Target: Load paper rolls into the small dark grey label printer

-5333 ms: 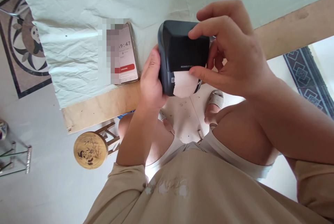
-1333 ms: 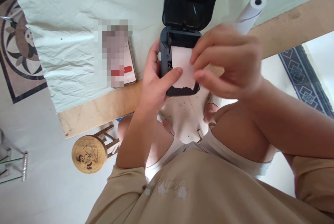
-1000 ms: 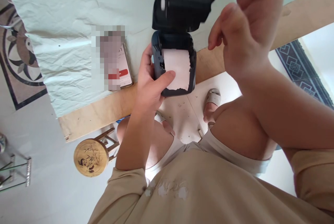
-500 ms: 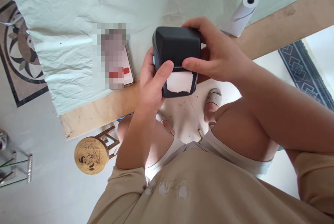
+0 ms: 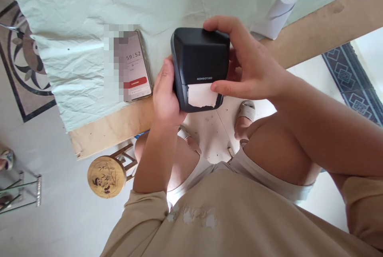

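Observation:
A black label printer [image 5: 201, 59] with NIIMBOT lettering is held above the table's front edge. White paper [image 5: 201, 95] with a torn, ragged end comes out of its front slot. My left hand [image 5: 167, 95] grips the printer's left side and lower corner, partly hidden behind it. Around the right side is my right hand [image 5: 248, 59], its index finger on the top edge and its thumb on the paper near the slot. A phone [image 5: 138, 65] with a lit screen lies left of the printer, partly pixelated.
A roll of white paper [image 5: 279, 13] stands at the right on the green cloth [image 5: 80, 49], near the wooden table edge [image 5: 113, 123]. A round wooden stool [image 5: 106, 176] is below left. At the far left is a glass-topped rack [image 5: 22, 189].
My left thumb has moved off the printer's front to its left side. My right thumb has slid down from the printer's face onto the paper. The printer has shifted slightly left.

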A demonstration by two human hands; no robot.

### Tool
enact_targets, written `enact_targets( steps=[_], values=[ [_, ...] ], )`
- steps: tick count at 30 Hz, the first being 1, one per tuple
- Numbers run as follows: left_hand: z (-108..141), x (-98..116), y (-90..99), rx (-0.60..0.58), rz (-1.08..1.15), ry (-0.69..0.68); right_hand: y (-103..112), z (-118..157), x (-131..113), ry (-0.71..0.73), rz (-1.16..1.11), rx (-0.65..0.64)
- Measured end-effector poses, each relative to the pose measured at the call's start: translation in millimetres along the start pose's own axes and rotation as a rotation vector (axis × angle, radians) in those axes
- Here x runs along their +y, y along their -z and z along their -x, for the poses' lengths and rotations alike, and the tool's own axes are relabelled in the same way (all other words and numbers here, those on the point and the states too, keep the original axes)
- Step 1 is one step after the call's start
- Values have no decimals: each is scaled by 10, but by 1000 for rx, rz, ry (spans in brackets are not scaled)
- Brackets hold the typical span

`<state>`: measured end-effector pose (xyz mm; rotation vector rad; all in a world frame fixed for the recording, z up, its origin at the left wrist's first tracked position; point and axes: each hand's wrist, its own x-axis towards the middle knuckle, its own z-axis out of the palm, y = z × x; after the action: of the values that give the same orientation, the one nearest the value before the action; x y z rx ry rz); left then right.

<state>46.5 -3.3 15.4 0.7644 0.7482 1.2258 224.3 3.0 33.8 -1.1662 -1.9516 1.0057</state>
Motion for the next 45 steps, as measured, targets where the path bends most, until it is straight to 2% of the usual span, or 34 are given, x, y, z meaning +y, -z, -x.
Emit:
enact_targets(
  steps=[3,5,7,9,12,14,17,21,25,28,32,34,36,39,42,44,45],
  values=[
    [-13,23,16,5,0,-5,16,2,-13,31,65,-37],
    [-19,39,10,18,2,15,23,8,-49,87,163,16],
    [-15,55,-17,23,20,58,27,24,-109,147,268,118],
    [-2,72,-54,7,31,103,27,41,-184,145,325,285],
    [26,90,-89,-1,-2,115,17,43,-288,64,416,588],
    [42,92,-86,8,-33,106,3,21,-336,-24,561,633],
    [52,88,-57,-6,-56,82,-22,-17,-370,-128,768,408],
    [53,82,-26,-51,-100,74,-24,-29,-402,-160,870,120],
    [46,55,8,-41,-108,75,25,-22,-469,-238,923,-11],
    [42,29,35,-49,-118,60,41,-33,-467,-248,931,-57],
    [48,28,30,-64,-148,54,34,-32,-403,-221,784,-37],
    [49,34,16,-48,-149,57,47,-3,-403,-171,634,37],
    [43,33,8,-10,-131,55,81,38,-424,-86,427,139],
    [22,20,11,56,-90,52,152,75,-400,5,-15,298],
    [5,9,17,70,-89,67,199,43,-233,-43,-367,455],
    [0,6,15,76,-86,69,204,14,-97,-94,-396,498],
    [-2,6,12,82,-79,65,200,7,-44,-98,-326,497]
  ],
)
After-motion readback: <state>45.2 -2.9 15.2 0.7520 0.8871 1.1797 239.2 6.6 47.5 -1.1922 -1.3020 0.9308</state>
